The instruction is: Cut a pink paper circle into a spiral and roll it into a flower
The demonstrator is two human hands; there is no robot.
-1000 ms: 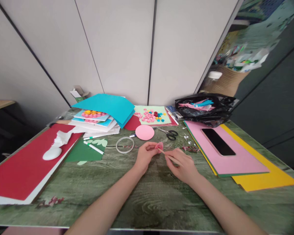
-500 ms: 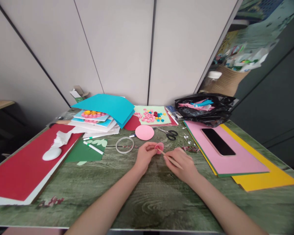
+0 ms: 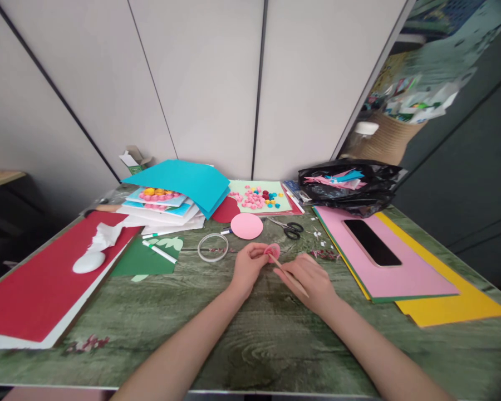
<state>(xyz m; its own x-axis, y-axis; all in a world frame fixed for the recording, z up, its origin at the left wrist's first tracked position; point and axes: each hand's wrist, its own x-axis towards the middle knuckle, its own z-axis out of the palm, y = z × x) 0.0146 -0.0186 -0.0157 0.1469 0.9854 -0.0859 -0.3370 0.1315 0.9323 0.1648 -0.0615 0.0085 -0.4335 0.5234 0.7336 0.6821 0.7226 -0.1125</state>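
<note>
My left hand (image 3: 249, 266) pinches a small round piece of rolled pink paper (image 3: 274, 249) over the middle of the table. In my right hand (image 3: 313, 279) is a thin wooden stick (image 3: 295, 283), held like a pen. Its tip meets the pink roll on the side facing me; how far it reaches into the coil is too small to tell. Just beyond my hands lie a flat pink paper circle (image 3: 246, 225) and black-handled scissors (image 3: 293, 230). A ring of clear tape (image 3: 199, 252) rests left of my left hand.
Red sheets (image 3: 45, 278) and a green sheet (image 3: 129, 260) with white markers lie left. Blue sheets (image 3: 179, 181) top a stack behind. Small coloured paper balls (image 3: 254, 199) sit on a pale sheet. A phone (image 3: 371, 242) lies on pink paper, near a black bag (image 3: 371, 195).
The stick and my right hand have shifted slightly, and the stick now slants more steeply against the pink roll. My left hand keeps its hold, almost unmoved.
</note>
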